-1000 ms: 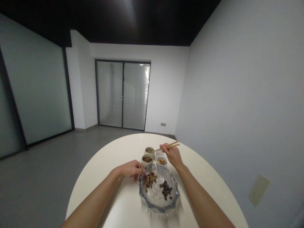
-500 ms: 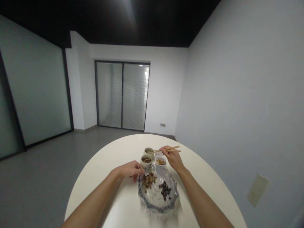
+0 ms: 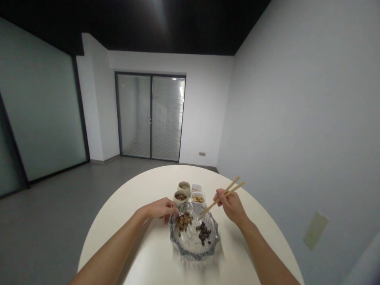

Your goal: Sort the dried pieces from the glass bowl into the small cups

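Observation:
A clear glass bowl (image 3: 192, 250) with a scalloped rim stands on the table. On its left side lies a heap of brown striped pieces (image 3: 183, 222), on its right a cluster of dark red-brown dried fruit or beans (image 3: 204, 232). My left hand (image 3: 162, 208) is closed at the bowl's left rim, thumb and fingers gripping it. Between the fingers of my right hand (image 3: 233, 205) is a pair of wooden chopsticks (image 3: 224, 194). Their tips are over the bowl's far right part, near the dark cluster; I see nothing clearly pinched between them.
Behind the bowl stand two greenish cups, the nearer cup (image 3: 180, 199) holding brown pieces, the farther cup (image 3: 184, 186) with little visible inside. Beside them are two white tubs, the front tub (image 3: 198, 198) with pale yellow-brown pieces and a rear tub (image 3: 196, 187). A round white table (image 3: 142, 253) carries everything.
My right hand has moved right and nearer to me, swinging the chopstick tips from the far cup to over the bowl. My left hand stays at the rim. The view shifted slightly.

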Tool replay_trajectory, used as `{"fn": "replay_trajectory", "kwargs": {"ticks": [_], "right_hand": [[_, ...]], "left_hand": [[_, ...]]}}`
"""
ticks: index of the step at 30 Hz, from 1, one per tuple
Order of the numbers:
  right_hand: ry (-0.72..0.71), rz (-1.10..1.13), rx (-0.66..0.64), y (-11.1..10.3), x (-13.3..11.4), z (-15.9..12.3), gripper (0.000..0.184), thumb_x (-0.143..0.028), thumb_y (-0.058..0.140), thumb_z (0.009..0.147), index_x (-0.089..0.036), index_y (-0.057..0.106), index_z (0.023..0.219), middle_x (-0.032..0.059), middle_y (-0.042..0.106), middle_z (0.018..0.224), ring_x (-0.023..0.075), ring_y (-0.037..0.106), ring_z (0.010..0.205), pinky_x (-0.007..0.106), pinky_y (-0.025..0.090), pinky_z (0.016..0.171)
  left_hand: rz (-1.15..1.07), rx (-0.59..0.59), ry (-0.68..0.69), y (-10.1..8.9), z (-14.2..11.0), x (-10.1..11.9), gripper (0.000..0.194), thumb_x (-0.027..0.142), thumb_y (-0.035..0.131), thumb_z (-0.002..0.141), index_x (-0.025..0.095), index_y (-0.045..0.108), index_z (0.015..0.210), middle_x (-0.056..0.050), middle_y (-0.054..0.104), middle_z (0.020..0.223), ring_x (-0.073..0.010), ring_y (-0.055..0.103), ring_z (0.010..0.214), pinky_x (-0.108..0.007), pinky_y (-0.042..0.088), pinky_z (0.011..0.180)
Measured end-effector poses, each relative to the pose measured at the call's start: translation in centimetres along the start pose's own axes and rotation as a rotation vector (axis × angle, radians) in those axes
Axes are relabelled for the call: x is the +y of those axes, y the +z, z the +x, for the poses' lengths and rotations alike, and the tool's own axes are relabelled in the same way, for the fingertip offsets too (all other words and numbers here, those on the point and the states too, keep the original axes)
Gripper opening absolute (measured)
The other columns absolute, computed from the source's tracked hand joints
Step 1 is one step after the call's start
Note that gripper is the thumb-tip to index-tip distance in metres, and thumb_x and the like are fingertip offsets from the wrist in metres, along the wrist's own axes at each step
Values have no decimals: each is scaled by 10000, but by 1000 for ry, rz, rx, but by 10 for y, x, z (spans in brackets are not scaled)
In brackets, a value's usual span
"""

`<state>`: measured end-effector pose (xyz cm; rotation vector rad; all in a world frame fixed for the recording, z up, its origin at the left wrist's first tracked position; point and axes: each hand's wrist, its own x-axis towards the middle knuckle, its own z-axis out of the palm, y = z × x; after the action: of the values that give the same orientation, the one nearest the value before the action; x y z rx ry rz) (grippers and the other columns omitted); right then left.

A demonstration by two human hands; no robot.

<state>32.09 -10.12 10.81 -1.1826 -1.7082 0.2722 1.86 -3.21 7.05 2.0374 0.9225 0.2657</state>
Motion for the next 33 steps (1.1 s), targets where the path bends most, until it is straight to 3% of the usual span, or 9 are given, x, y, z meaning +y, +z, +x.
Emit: {"fn": "replay_trajectory", "kwargs": {"ticks": [3,6,10,13,23,30,33], "right_hand": [[27,-16,-4,-12,-6,-3,678,-658,359,945,-180,693,600,33,559,444,160,548,441,247,405,446],[57,5,-102,-16,-15,-4,672,-660,377,932,-183,674,563,24,528,402,150,525,401,239,388,422],[78,19,-301,-10,-20,-8,615,-614,430,938,-186,669,567,3,516,393,139,520,379,227,376,414],[57,-18,-366,-4,-17,-8,569,-564,436,962,-189,688,616,-12,524,408,132,515,386,229,391,448],[33,-7,-146,-6,-6,-4,562,-563,422,966,-188,697,650,1,554,444,152,554,439,247,427,494],[72,106,-285,6,-9,-7,544,-578,448,953,-187,707,678,1,579,473,149,560,444,242,426,484],[67,55,-254,6,-6,-6,529,-560,450,961,-188,708,687,-3,579,465,155,570,465,250,444,527]], "left_hand": [[-2,-1,15,0,1,-1,433,547,542,814,137,676,847,10,574,527,-118,465,450,-230,309,456],[-18,0,23,0,1,-2,422,538,548,816,139,681,841,11,573,527,-124,480,456,-230,311,446],[-27,-3,31,0,1,-2,432,545,555,818,135,688,850,13,566,529,-124,490,461,-227,305,442],[-23,-4,37,0,0,-1,437,550,557,817,133,687,845,15,564,532,-119,482,459,-224,301,439],[-27,2,24,1,1,-4,439,552,553,807,133,680,847,8,577,537,-129,502,475,-227,306,452],[-31,-7,38,1,0,-1,410,527,550,803,138,678,830,14,565,531,-132,511,472,-230,302,447],[-30,-4,30,1,0,0,413,541,556,805,143,666,806,18,560,523,-125,499,466,-229,298,447]]}}
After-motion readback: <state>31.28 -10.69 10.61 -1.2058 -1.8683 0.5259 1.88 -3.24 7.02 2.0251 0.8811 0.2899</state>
